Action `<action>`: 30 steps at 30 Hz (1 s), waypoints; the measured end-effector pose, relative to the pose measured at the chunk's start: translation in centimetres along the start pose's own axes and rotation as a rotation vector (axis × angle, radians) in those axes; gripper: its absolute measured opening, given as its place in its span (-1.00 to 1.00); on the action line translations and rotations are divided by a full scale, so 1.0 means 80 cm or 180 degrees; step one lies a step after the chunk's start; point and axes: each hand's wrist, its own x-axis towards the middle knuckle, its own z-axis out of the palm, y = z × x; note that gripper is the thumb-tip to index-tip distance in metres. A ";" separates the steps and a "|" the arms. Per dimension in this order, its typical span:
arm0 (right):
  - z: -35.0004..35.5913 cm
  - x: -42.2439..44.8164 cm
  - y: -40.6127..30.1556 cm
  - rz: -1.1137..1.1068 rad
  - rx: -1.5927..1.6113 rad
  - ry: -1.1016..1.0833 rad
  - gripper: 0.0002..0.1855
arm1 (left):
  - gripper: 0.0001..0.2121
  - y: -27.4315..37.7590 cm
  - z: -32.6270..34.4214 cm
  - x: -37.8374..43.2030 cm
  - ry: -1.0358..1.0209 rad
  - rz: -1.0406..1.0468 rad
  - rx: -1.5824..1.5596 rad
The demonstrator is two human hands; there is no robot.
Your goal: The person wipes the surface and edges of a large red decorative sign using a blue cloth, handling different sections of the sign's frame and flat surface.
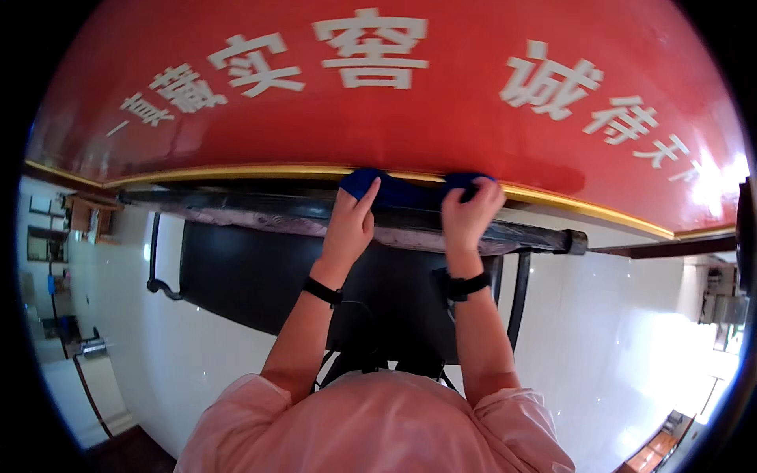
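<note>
A dark blue cloth [408, 190] stretches between my two hands along the gold lower trim [284, 171] of a red wall panel [390, 130]. My left hand [350, 223] holds its left end, index finger extended over it and the other fingers partly hidden by the cloth. At the right end, my right hand [470, 220] grips a bunched part, with the fingers curled. Just below the cloth runs the dark wooden top rail [260, 203] of a long bench's backrest. Both wrists wear black bands.
The bench's dark seat [248, 266] lies below the rail, with a curled armrest [165, 288] at its left. Pale glossy floor [568, 331] extends on both sides. Wooden furniture [91, 219] stands far left. The panel bears large white writing.
</note>
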 end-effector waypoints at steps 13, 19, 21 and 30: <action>0.135 -0.103 -0.171 -0.2170 -0.0099 -0.1058 -0.59 | -0.51 -0.130 -0.120 -0.032 0.0550 -0.0567 0.0689; 0.082 -0.081 -0.093 -0.1909 -0.0351 -0.0696 -0.69 | -0.43 -0.092 -0.083 -0.023 0.0049 -0.0245 0.0152; 0.058 -0.075 -0.079 -0.1622 -0.0811 -0.0423 -0.62 | -0.41 -0.074 -0.063 -0.019 0.0154 -0.0057 0.0009; 0.167 -0.134 -0.210 -0.2227 0.0009 -0.1319 -0.62 | -0.44 -0.176 -0.136 -0.042 0.0531 -0.0348 0.0389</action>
